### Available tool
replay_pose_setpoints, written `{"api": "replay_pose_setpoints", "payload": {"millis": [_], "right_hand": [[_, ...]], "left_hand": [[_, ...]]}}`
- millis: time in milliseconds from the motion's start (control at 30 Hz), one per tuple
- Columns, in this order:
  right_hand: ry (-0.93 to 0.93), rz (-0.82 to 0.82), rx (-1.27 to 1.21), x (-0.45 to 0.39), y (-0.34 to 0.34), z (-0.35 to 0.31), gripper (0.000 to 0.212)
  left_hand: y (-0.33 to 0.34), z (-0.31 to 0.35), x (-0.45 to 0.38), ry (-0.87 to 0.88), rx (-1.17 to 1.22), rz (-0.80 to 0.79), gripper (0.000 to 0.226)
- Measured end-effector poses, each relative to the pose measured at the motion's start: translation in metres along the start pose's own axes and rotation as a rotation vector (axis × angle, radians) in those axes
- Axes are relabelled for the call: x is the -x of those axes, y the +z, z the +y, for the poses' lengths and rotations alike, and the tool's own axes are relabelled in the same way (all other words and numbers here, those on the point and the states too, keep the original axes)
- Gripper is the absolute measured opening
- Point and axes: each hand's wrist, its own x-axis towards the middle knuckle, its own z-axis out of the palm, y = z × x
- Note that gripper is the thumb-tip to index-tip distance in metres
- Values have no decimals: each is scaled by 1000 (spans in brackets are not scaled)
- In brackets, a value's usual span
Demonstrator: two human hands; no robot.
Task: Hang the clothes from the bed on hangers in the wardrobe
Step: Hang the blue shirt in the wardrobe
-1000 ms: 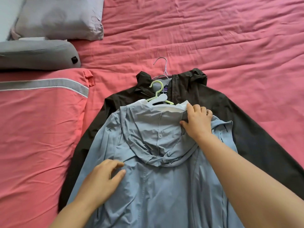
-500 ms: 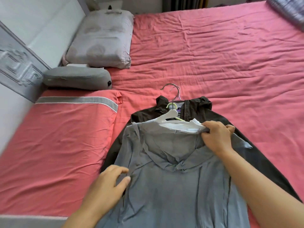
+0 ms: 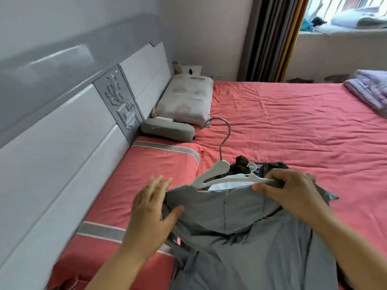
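**Right hand pinches jacket collar and hanger arm together**

Right hand (image 3: 293, 191): fingers curled over the right arm of the white hanger (image 3: 219, 174), thumb under, pinching the collar of the grey jacket (image 3: 240, 227) against it. Hanger's metal hook stands up and curves left above the bed.

Left hand (image 3: 150, 210): fingers spread and mostly straight behind the jacket's left shoulder, thumb pressed on the front of the cloth. Loose hold, not a fist.

Grey jacket: one, raised at the collar, rest trailing toward the viewer.

Beyond it, one dark jacket (image 3: 272, 166) flat on the pink bedsheet (image 3: 293, 126), with a second hanger hook (image 3: 257, 154) showing at its neck. Hangers counted: two; a third cannot be made out.

Pillows: three, namely one pink (image 3: 163, 176), one small grey (image 3: 167, 130), one pale (image 3: 186, 101), all along the headboard (image 3: 83, 122). One folded purple blanket (image 3: 368, 91) far right.
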Motion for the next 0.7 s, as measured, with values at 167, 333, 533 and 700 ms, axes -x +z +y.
{"api": "replay_pose_setpoints", "payload": {"millis": [167,333,533,700], "right_hand": [[-137,37,-59,44,0,-128,36],[-254,-74,-162,87,23,-236,39],[-471,-262,-201,130,57,-345,27],[-666,-408,-216,165,82,-422,24]], "left_hand": [[-119,-15,61,30,-103,195,74],[-228,-29,136,57,-155,441,59],[-315,-43,232,-155,-340,613,48],[-357,-47,306,-298,-448,724,48]]}}
